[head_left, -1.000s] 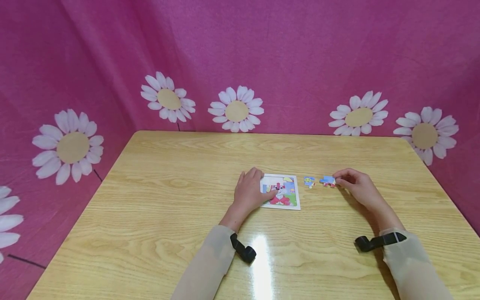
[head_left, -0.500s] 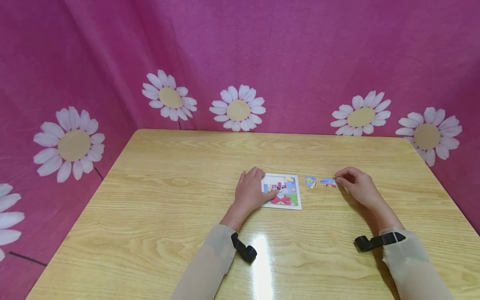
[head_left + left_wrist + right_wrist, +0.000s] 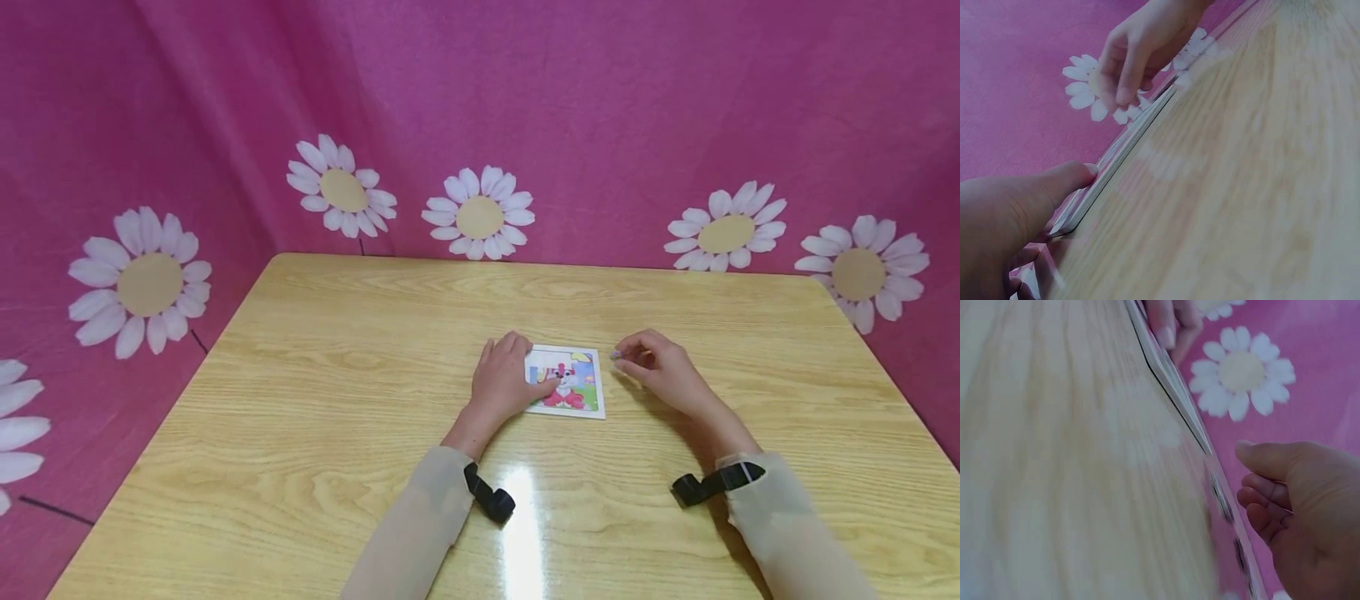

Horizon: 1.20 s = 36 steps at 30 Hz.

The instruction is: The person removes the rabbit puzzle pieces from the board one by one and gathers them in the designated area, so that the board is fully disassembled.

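My left hand [image 3: 501,375] holds the left side of a small white-framed jigsaw puzzle [image 3: 598,398], its thumb lying across the picture of a red and white animal. In the left wrist view that thumb rests on top of the frame [image 3: 1124,152] and the other fingers are at its edge. Just right of the puzzle is my right hand [image 3: 663,371], thumb and bent fingers apart. A sliver of a blue-green puzzle piece [image 3: 617,355] shows at its fingertips. The right wrist view has two loose pieces, a nearer one [image 3: 1221,497] and another [image 3: 1243,565], lying on the table beneath this hand.
The light wood-grain table [image 3: 337,375] carries a bright light reflection [image 3: 522,533] in front of the puzzle. A pink curtain [image 3: 585,108] with white daisies hangs behind and left of the table. Both wrists wear black straps with small cameras.
My right hand has let go of the farther piece and moved left over the loose pieces, which it now mostly hides in the head view. My left hand stays on the puzzle.
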Tool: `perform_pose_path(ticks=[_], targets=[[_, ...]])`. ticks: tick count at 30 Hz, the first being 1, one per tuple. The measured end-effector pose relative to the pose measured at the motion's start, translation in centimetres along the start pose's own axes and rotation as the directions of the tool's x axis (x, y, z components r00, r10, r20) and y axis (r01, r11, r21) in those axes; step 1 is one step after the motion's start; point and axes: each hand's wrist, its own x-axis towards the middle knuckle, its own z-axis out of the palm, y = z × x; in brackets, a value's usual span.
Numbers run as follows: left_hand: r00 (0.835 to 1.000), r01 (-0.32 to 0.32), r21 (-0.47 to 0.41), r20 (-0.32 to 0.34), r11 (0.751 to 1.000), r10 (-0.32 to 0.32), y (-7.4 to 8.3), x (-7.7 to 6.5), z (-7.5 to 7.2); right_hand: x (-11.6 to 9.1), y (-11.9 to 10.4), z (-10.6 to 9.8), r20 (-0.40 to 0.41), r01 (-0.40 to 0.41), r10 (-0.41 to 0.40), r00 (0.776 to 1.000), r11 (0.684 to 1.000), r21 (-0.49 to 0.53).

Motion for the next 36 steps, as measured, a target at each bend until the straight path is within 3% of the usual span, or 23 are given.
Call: perform_pose_path(ticks=[7,20,30,36], targets=[[1.0,0.007,0.003,0.007,1.0,-0.007,0.1,0.1,0.1,1.3,-1.5,1.3,0.124,0.036,-0.033,0.992,0.999,-0.022],[1.0,-0.013,0.017,-0.009,1.0,0.013,0.0,0.2,0.2,2.6,-2.4,1.6,0.236,0.025,-0.007,0.972,0.997,-0.07],[1.0,0.005,0.006,0.006,1.0,-0.005,0.0,0.2,0.2,3.1,-2.9,1.5,0.295,0.029,-0.008,0.955,0.997,-0.067],[1.0,-0.004,0.001,-0.006,1.0,0.004,0.0,0.1,0.2,2.7,-2.7,1.7,0.253,0.031,-0.009,0.967,0.996,-0.083]])
